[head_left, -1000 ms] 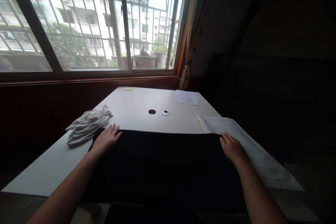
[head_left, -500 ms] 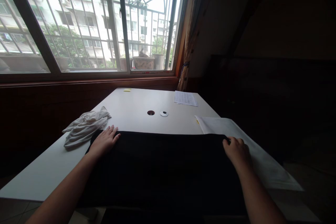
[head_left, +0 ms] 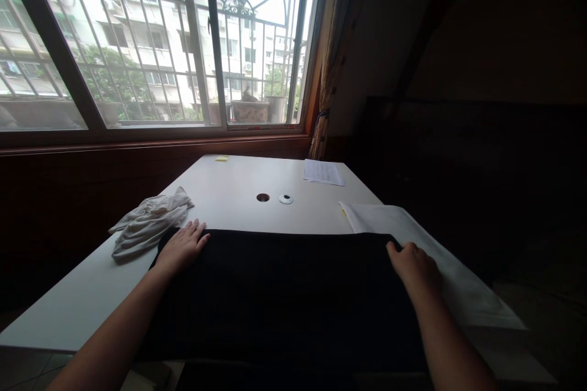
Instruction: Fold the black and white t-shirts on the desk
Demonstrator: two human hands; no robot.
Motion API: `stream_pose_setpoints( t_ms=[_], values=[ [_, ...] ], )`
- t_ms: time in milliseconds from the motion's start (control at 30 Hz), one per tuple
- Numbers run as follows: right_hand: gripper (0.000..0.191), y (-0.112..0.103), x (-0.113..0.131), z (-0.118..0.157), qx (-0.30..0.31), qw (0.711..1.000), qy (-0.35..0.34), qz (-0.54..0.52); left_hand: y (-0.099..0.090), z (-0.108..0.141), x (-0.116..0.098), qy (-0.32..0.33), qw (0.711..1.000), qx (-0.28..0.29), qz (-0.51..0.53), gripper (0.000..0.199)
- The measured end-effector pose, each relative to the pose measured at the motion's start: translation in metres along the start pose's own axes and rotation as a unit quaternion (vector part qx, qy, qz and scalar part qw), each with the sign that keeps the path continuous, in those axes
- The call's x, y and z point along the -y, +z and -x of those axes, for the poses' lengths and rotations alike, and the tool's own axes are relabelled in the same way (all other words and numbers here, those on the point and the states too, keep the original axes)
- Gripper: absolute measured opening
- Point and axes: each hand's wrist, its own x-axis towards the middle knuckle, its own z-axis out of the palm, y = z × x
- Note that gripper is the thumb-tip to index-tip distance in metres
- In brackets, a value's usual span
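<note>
A black cloth [head_left: 288, 299] lies spread over the near part of the white table [head_left: 238, 195] and reaches its front edge. My left hand [head_left: 183, 247] rests flat on the cloth's far left corner, fingers stretched out. At the far right corner, my right hand [head_left: 415, 266] has its fingers curled at the cloth's edge, with the thumb on the black fabric. A crumpled light grey cloth [head_left: 153, 223] lies just beyond and left of my left hand. Beneath and beside my right hand is a white sheet-like piece [head_left: 394, 220].
Printed papers [head_left: 323, 172] and a yellow slip [head_left: 222, 159] lie at the table's far end. Mid-table are a round hole [head_left: 263, 197] and a white ring-shaped cover [head_left: 286, 199]. A barred window and a curtain [head_left: 323, 98] stand behind.
My right hand has shifted slightly, its thumb now lying along the black cloth's corner. My left hand and the black cloth look almost the same.
</note>
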Motion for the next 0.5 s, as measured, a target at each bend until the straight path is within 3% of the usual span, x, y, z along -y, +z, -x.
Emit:
stream_pose_setpoints(
  t_ms=[233,500],
  values=[
    [0.070,-0.0011,0.0001,0.0021,0.001,1.000,-0.015,0.013,-0.0033,0.0014,-0.0021,0.004,1.000,0.008,-0.003,0.060],
    [0.057,0.0057,-0.0023,0.0010,-0.024,0.998,-0.058,0.033,-0.0048,0.0013,-0.0024,0.007,1.000,0.015,-0.001,0.061]
  ],
)
